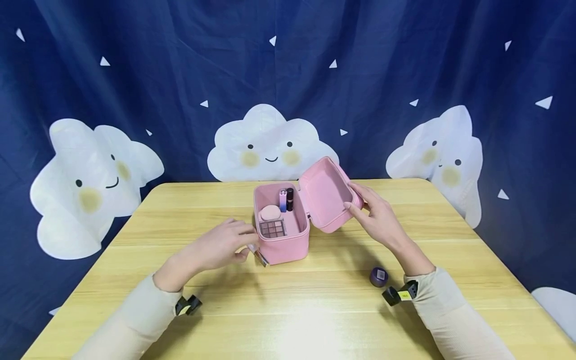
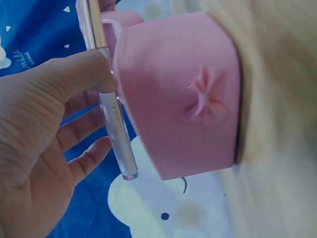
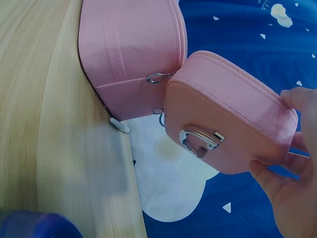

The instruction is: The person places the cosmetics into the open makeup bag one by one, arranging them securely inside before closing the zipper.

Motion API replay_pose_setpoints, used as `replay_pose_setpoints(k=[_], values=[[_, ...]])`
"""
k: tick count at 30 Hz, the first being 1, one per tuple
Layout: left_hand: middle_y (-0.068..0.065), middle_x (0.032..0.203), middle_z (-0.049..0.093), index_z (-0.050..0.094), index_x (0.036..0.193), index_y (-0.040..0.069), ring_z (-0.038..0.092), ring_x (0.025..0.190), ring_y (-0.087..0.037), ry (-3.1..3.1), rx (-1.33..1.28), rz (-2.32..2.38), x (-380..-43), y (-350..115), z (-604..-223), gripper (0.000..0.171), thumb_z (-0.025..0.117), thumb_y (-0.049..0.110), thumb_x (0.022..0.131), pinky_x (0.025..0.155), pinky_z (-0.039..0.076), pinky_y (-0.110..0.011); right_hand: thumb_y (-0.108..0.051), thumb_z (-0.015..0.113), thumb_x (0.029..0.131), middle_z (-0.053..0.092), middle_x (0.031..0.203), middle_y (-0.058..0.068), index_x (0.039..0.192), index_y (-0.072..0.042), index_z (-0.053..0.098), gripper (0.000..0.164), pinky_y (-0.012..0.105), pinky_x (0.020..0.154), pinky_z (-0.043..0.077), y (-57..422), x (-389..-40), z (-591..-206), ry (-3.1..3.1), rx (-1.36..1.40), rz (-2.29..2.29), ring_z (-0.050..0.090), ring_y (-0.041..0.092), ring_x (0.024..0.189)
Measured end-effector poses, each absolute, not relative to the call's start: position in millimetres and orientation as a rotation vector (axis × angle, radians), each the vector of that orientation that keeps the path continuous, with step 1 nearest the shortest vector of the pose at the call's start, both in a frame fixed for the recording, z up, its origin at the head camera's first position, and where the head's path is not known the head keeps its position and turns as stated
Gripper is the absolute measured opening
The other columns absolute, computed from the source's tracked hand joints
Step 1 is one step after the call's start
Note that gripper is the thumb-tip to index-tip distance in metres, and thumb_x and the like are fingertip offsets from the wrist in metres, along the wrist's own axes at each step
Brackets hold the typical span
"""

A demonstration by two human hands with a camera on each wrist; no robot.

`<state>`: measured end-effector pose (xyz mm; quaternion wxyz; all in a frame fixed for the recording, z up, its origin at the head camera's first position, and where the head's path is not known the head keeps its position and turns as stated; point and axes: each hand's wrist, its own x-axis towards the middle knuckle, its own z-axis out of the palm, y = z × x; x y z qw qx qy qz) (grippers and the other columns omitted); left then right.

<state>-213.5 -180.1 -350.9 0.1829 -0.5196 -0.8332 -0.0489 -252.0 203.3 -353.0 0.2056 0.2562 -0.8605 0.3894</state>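
Note:
A pink cosmetic case (image 1: 283, 251) stands on the table, its lid (image 1: 325, 192) swung out to the right. My left hand (image 1: 220, 246) pinches a lip gloss tube (image 2: 119, 136) between thumb and fingers, just outside the case's left front corner. The tube has a pale, clear body and a shiny gold-toned cap. With my right hand (image 1: 379, 219) I grip the lid's outer edge. Inside the case lie an eyeshadow palette (image 1: 272, 229) and a round pale-pink piece (image 1: 270, 212). A purple-blue tube (image 1: 282, 200) and a black lipstick-shaped tube (image 1: 290, 199) stand behind them.
A small dark purple jar (image 1: 379, 276) sits on the wooden table (image 1: 216, 320) close to my right wrist. Each wrist wears a black camera. Behind the table's far edge hangs a blue curtain (image 1: 382, 60) with white clouds.

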Motion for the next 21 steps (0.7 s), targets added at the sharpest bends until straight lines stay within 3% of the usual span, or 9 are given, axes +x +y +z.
replay_pose_setpoints(k=[8, 16, 21], values=[[0.002, 0.096, 0.061, 0.065, 0.097, 0.015, 0.06, 0.094, -0.021, -2.254, -1.466, -0.179, -227.7, -174.2, -329.3, 0.027, 0.071, 0.001, 0.075, 0.083, 0.048, -0.041, -0.015, 0.066, 0.094, 0.052, 0.138, 0.017, 0.141, -0.003, 0.05, 0.051, 0.041, 0.095, 0.049, 203.5, -251.5, -353.9, -2.387, 0.71, 1.092, 0.055, 0.03, 0.12], [0.004, 0.092, 0.058, 0.065, 0.094, 0.017, 0.056, 0.082, -0.019, -2.263, -1.46, -0.208, -248.7, -162.0, -317.4, 0.033, 0.071, -0.005, 0.07, 0.079, 0.047, -0.039, -0.018, 0.065, 0.095, 0.052, 0.138, 0.016, 0.141, -0.004, 0.05, 0.051, 0.04, 0.096, 0.05, 203.1, -251.1, -353.4, -2.396, 0.716, 1.076, 0.054, 0.028, 0.12], [0.002, 0.096, 0.059, 0.066, 0.098, 0.015, 0.058, 0.089, -0.021, -2.335, -1.437, -0.167, -259.3, -153.9, -313.7, 0.032, 0.078, 0.0, 0.072, 0.083, 0.048, -0.042, -0.019, 0.064, 0.096, 0.052, 0.138, 0.018, 0.141, -0.003, 0.049, 0.051, 0.042, 0.095, 0.05, 203.2, -251.7, -353.5, -2.392, 0.73, 1.064, 0.054, 0.03, 0.12]])
